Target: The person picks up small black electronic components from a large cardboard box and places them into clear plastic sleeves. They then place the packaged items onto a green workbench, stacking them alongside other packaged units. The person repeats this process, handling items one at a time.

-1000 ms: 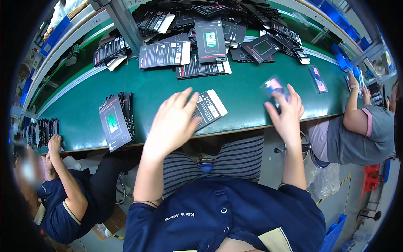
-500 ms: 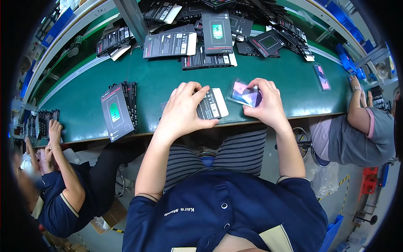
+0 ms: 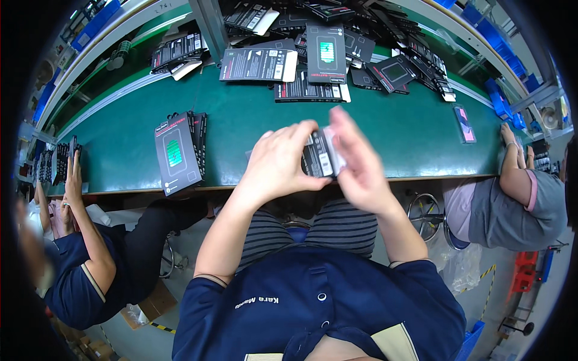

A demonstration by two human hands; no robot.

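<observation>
My left hand (image 3: 280, 159) is closed around a small black carton (image 3: 315, 159), thumb on its near edge and fingers over the far side. The carton's end toward my right hand has a pale flap or insert (image 3: 334, 150), blurred and partly covered. At that end, my right hand (image 3: 361, 165) is smeared by motion, its fingers stretched out and its palm side against the pale part. The clear packet cannot be made out now; my fingers or the carton hide it. Left of my hands, several black cartons with a green battery picture (image 3: 174, 153) stand close together at the table's near edge.
A heap of black cartons (image 3: 328, 51) covers the far side of the green table (image 3: 241, 108). A flat clear packet (image 3: 464, 124) lies at the right. A metal post (image 3: 209, 27) rises at the back. Co-workers sit at left (image 3: 84, 265) and right (image 3: 512, 198).
My right hand has moved left with the clear packet to the carton's end, and its fingers have straightened. My left hand and the carton have shifted slightly right. The view has shifted a little.
</observation>
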